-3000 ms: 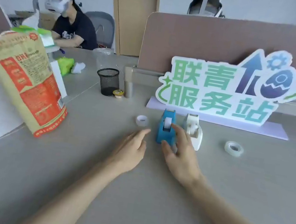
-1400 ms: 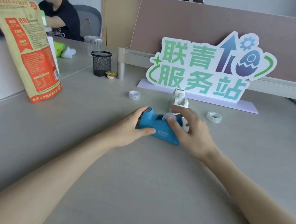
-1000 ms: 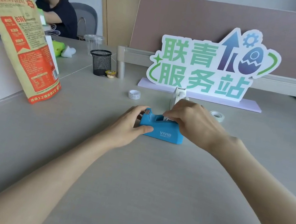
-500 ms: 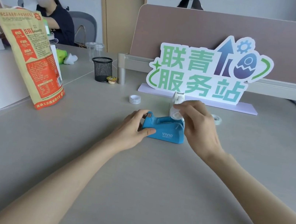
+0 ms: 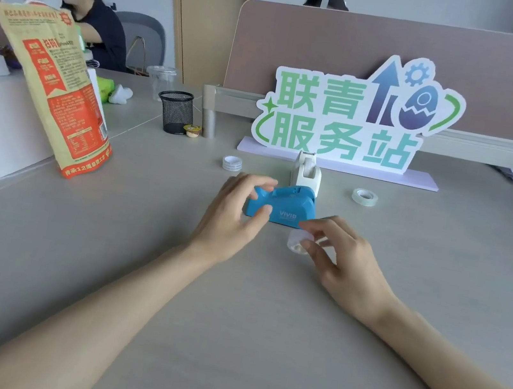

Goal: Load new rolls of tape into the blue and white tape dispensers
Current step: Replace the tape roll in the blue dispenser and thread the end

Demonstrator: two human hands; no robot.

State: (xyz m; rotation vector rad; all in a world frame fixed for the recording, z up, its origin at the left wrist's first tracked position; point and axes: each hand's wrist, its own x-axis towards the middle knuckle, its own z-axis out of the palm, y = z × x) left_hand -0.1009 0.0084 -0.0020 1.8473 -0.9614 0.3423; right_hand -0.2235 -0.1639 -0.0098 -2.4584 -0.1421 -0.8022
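- The worktop (image 5: 260, 329) fills our view, pale grey and smooth; small things will likely slide on it.
- At twelve o'clock stands the green-lettered sign (image 5: 344, 120), and at nine o'clock a tall orange bag (image 5: 53, 88).
- Our left hand (image 5: 232, 214) steadies the blue dispenser (image 5: 283, 205) at centre, thumb on its near side and fingers over its cutter end, a loose grip rather than a clamp. The body looks like hard plastic, stiff and probably weighted at the base; we judge it best held low by its two flat sides.
- Just behind it, at twelve o'clock and nearly touching, is the white dispenser (image 5: 307, 172), untouched.
- Our right hand (image 5: 342, 261), at four o'clock of the blue dispenser, pinches a small clear hub or spent roll (image 5: 296, 242) between thumb and fingertips; blur hides which.
- A fresh clear roll (image 5: 364, 197) lies at two o'clock, a white roll (image 5: 232, 163) at eleven o'clock. Both should be light and rigid, with slick sides; we would pinch across the flat faces, or through the core.
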